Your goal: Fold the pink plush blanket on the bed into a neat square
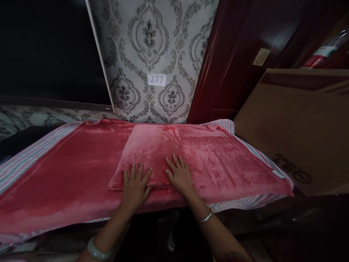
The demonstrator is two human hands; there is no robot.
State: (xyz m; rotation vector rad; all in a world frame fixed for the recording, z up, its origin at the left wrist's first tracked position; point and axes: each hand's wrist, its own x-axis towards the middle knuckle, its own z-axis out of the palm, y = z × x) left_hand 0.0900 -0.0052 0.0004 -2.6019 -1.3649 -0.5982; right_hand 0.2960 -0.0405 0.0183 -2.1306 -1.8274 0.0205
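Folded pink blanket point(196, 156) under two flat palms.
The blanket's folded-over layer lies directly beneath the grip: the left hand point(135, 186) is on its near left corner and the right hand point(180, 177) just beside it, on the near edge. Both are spread open, clasping nothing. A striped sheet point(24, 160) shows past the blanket's edges, and a cardboard box point(294, 127) stands well to the right.

Both hands lie flat, fingers spread, on the near edge of a folded pink fleece layer point(174, 153), the left hand point(135, 186) just beside the right hand point(180, 176). This layer rests on a pink blanket point(62, 174) over a striped sheet point(24, 156). At 12 o'clock a label point(156, 79) reads, perhaps, 277. A cardboard box point(294, 127) stands at 3 o'clock.
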